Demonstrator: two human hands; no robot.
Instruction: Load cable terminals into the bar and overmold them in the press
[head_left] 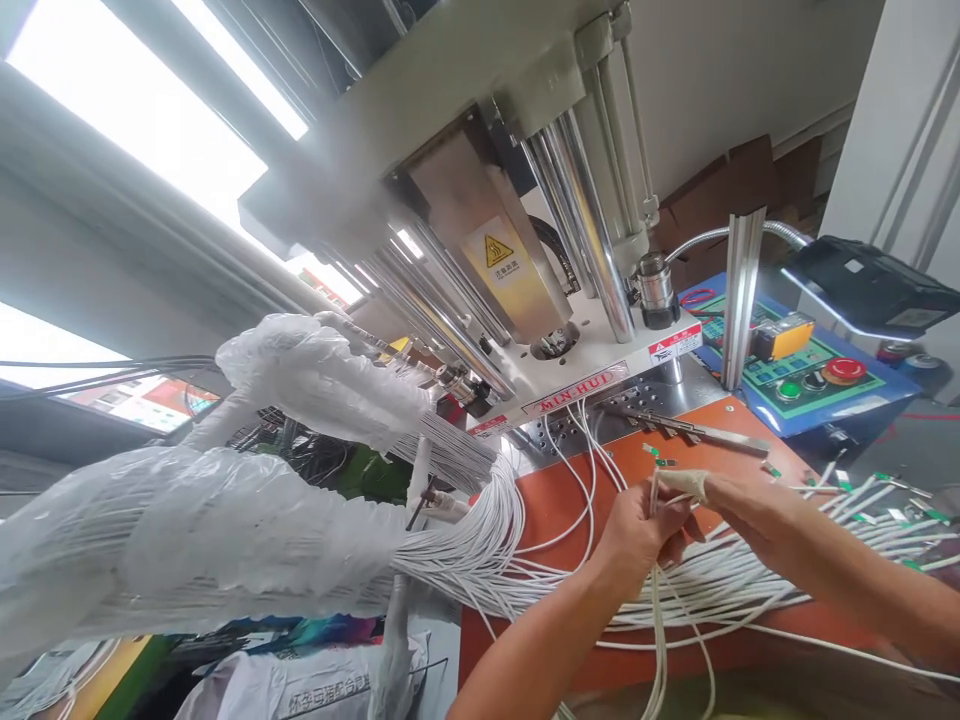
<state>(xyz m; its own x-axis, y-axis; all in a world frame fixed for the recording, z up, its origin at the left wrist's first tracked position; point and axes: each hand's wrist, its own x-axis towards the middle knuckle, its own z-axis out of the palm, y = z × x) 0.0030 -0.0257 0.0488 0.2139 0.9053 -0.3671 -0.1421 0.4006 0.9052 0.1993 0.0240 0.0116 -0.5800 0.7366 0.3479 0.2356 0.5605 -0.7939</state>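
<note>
Close together over the orange worktop [551, 515], my two hands meet at a few thin white cables [658, 630]. My left hand [637, 520] is closed round them, and their lengths hang down below it. Pale covers wrap the fingers of my right hand [724, 497], which pinch at the upper part of the same cables; the exact pinch point is partly hidden. Just beyond the fingertips lies a small green-and-metal connector piece [664, 462]. Beneath both hands runs a thick spread of white cables [739, 575], many with green-and-metal ends toward the right.
A press machine [574, 385] with shiny columns stands ahead; several cables run under its plate. A metal bar fixture [697, 437] lies on the worktop. At right are a blue control box [840, 400] and a black lamp [874, 285]. Plastic-wrapped cable bundles [225, 540] hang at left.
</note>
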